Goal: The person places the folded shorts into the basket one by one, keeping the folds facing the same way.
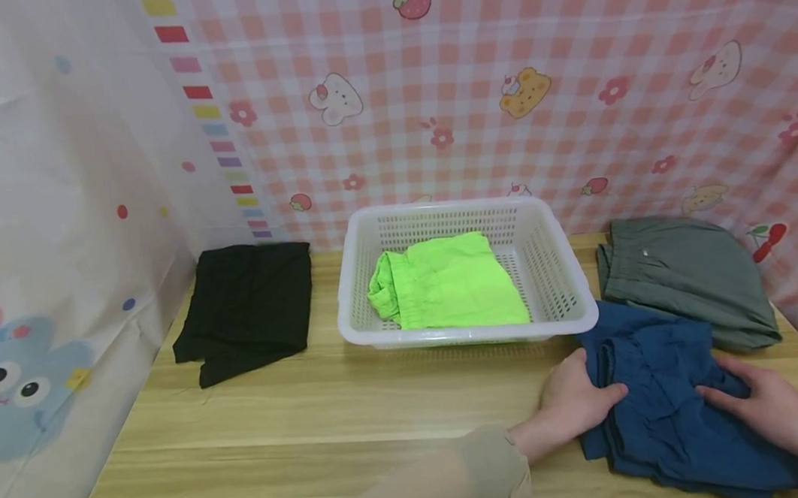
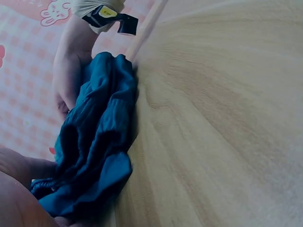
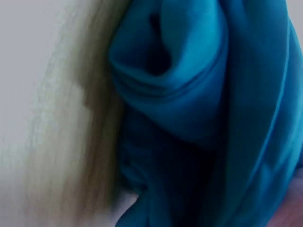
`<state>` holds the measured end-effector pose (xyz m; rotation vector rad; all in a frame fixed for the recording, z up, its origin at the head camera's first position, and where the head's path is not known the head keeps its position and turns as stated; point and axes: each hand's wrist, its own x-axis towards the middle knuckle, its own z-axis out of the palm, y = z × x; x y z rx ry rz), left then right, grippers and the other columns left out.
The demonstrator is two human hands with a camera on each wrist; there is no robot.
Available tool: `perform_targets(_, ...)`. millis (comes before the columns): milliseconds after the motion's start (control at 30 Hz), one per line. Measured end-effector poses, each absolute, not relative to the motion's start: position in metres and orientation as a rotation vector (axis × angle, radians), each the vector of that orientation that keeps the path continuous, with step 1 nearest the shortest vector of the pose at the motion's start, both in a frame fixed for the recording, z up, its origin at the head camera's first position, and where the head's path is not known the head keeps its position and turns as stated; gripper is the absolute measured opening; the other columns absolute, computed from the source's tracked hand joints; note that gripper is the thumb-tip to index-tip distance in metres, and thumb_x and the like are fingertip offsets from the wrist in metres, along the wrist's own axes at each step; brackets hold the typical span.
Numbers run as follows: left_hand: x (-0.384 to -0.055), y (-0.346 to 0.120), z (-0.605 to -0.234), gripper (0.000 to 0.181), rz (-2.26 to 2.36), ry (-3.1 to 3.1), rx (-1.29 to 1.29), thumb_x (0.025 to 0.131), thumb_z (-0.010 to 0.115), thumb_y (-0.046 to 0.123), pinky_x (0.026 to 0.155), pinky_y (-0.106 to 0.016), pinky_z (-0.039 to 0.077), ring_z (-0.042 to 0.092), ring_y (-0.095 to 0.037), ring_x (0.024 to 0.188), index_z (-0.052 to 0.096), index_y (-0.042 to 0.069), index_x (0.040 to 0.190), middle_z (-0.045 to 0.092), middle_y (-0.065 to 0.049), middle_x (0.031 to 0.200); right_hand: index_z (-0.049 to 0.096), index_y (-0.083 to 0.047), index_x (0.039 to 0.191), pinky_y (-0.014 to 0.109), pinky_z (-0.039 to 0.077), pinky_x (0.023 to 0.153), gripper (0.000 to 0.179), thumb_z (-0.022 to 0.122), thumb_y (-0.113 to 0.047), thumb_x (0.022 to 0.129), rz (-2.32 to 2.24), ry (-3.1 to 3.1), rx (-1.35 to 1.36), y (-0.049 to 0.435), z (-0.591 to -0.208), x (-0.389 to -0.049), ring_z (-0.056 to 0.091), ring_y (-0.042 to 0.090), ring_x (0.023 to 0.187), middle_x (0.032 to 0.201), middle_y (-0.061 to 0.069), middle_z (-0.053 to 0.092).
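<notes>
1. The left hand (image 1: 576, 399) grips the left edge of the blue garment (image 1: 671, 408), thumb on top; the right hand (image 1: 771, 404) grips its right side.
2. The blue garment lies, folded and creased, at the near right of the wooden table (image 1: 280, 436).
3. Just beyond it, far right, is a folded grey-green garment (image 1: 685, 279).
4. Far centre, a white basket (image 1: 444, 335) holds a bright green garment (image 1: 462, 283).
5. Far left lies a folded black garment (image 1: 253, 309).

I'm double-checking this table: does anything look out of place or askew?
Nothing looks spilled or damaged. The black garment on the left is slightly askew: its near edge slants and steps near one corner. The blue garment is rumpled, but the left hand and right hand hold it, so that seems ordinary.
</notes>
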<state>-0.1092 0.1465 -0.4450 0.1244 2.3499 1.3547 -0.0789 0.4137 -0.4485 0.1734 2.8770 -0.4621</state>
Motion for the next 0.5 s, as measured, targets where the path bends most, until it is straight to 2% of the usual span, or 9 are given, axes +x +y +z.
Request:
perform_targets(200,-0.1069,0.147,-0.4472,0.065,1.451,2.311,0.123,0.092,0.081,0.03,0.112,-0.026,0.052,0.06,-0.013,0.14,0.056,0.014,0.15,0.062,0.0,0.152,0.05,0.021,0.139,0.071,0.048,0.095,0.069,0.066,-0.035,0.104,-0.555,2.881,0.208,0.4148,-0.4524,-0.078,0.049,0.069,0.125,0.14,0.05,0.047)
perform_targets(500,-0.1055,0.1476,-0.4478,0.063,1.534,2.295,0.133,0.092,0.082,0.027,0.111,-0.026,0.053,0.06,-0.011,0.139,0.057,0.015,0.148,0.062,0.001,0.152,0.037,0.02,0.149,0.075,0.04,0.103,0.075,0.052,-0.042,0.11,-0.834,2.797,0.559,0.4133,-0.4526,-0.0734,0.033,0.068,0.136,0.153,0.05,0.03)
